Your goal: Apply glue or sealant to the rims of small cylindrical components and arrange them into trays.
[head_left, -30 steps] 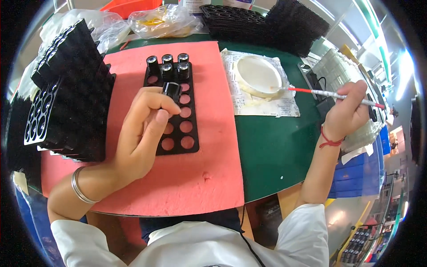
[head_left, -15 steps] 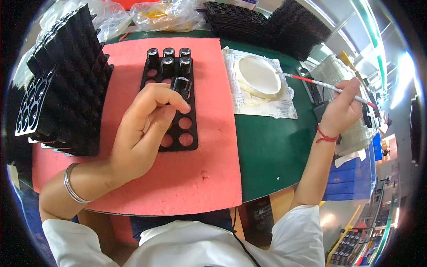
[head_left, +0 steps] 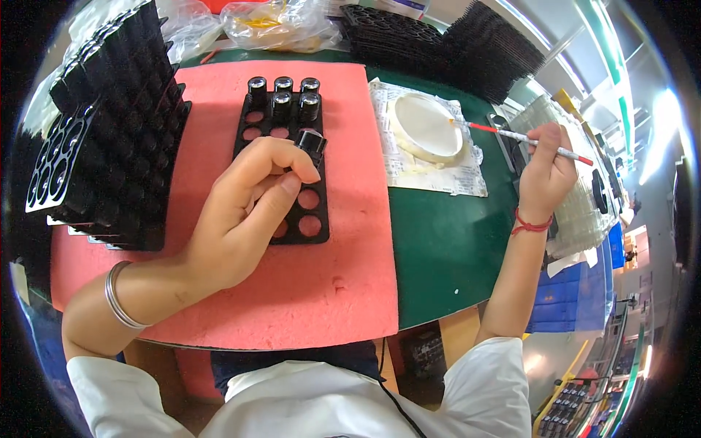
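Observation:
My left hand (head_left: 252, 208) is closed round a short black cylinder (head_left: 312, 141) with a shiny end, raised above a black tray with round holes (head_left: 293, 233). Several similar black cylinders (head_left: 282, 104) with glossy tops stand upright in the tray's far holes; pink shows through the unfilled ones. My right hand (head_left: 545, 171) grips a thin paintbrush (head_left: 504, 131) with a red and white handle. Its tip is over the shallow round white dish (head_left: 425, 125), at the dish's right side; whether it touches the inside I cannot tell.
Stacked black trays (head_left: 124, 146) rise at the left on the pink foam mat (head_left: 343, 314). More black trays (head_left: 489, 51) lie at the back right, beside clear plastic bags (head_left: 281, 25). Stained paper (head_left: 467, 179) lies under the dish on the green table (head_left: 438, 255).
The paintbrush and my right hand have shifted left, bringing the tip further over the dish. The cylinder in my left hand has tilted and moved slightly right.

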Demonstrator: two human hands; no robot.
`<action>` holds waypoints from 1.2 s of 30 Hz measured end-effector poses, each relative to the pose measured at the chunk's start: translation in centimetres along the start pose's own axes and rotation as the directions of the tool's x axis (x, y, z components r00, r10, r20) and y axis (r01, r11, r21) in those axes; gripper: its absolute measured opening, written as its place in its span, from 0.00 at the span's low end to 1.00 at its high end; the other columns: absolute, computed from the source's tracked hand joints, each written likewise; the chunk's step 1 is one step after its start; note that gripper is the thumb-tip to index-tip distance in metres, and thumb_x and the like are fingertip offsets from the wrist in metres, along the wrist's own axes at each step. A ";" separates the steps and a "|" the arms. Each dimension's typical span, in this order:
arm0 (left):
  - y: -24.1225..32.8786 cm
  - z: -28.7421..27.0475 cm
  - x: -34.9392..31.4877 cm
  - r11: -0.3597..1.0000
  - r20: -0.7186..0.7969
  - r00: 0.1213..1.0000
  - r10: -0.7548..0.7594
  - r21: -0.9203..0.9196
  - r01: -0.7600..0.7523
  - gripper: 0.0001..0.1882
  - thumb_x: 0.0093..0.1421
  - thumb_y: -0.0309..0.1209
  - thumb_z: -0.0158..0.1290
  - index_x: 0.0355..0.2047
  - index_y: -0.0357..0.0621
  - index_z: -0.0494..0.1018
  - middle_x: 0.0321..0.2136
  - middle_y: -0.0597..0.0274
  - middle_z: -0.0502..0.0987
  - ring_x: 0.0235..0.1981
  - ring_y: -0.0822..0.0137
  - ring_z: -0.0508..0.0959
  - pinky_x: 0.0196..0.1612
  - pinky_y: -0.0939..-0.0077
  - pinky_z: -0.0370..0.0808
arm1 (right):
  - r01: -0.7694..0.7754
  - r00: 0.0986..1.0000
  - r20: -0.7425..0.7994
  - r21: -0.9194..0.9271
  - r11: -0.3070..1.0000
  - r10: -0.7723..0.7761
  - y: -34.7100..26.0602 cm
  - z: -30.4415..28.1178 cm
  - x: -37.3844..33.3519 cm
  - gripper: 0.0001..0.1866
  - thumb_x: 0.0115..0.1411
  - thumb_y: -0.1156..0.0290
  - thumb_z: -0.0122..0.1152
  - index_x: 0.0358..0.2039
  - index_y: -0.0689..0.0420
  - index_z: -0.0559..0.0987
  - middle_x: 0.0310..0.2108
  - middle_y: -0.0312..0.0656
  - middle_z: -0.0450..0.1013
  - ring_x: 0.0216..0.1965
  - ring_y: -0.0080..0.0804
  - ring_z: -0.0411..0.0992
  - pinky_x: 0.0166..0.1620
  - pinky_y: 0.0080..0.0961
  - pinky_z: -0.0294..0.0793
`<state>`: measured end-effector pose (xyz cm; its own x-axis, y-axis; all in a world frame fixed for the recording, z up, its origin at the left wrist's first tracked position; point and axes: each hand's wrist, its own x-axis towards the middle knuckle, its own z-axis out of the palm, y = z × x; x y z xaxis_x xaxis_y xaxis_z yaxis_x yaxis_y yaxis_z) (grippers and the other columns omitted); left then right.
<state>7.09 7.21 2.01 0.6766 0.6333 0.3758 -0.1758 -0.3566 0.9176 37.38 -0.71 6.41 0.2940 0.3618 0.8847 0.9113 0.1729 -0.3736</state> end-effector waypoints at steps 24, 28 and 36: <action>-0.2 0.2 0.1 0.993 -0.100 0.993 -0.056 -0.106 0.046 0.03 0.59 0.27 0.41 0.33 0.42 0.59 0.30 0.68 0.64 0.29 0.82 0.64 0.31 0.90 0.60 | -0.250 0.920 -0.245 0.234 0.940 0.306 -0.2 0.0 1.0 0.23 0.60 0.56 0.41 0.14 0.58 0.68 0.13 0.33 0.61 0.15 0.16 0.55 0.20 0.13 0.53; -0.8 0.3 0.2 0.974 -0.108 0.992 -0.059 -0.226 0.033 0.06 0.58 0.24 0.43 0.32 0.43 0.56 0.31 0.65 0.64 0.30 0.80 0.66 0.33 0.88 0.63 | -0.187 0.955 -0.230 0.018 0.982 0.186 -0.4 0.1 0.7 0.23 0.60 0.57 0.41 0.15 0.58 0.69 0.13 0.31 0.61 0.16 0.15 0.55 0.21 0.13 0.53; -1.4 0.2 0.2 0.992 -0.173 0.985 0.005 -0.120 -0.026 0.16 0.51 0.17 0.47 0.37 0.41 0.56 0.34 0.61 0.66 0.35 0.75 0.70 0.37 0.82 0.66 | -0.112 0.976 -0.193 -0.058 0.992 0.099 -0.5 0.1 0.2 0.22 0.60 0.59 0.42 0.16 0.60 0.70 0.12 0.30 0.61 0.16 0.14 0.55 0.21 0.13 0.54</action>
<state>7.66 7.71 0.79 0.5419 0.7408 0.3970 -0.2782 -0.2876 0.9164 36.98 -0.62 6.76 0.4324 0.1934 0.8807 0.8880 0.0780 -0.4531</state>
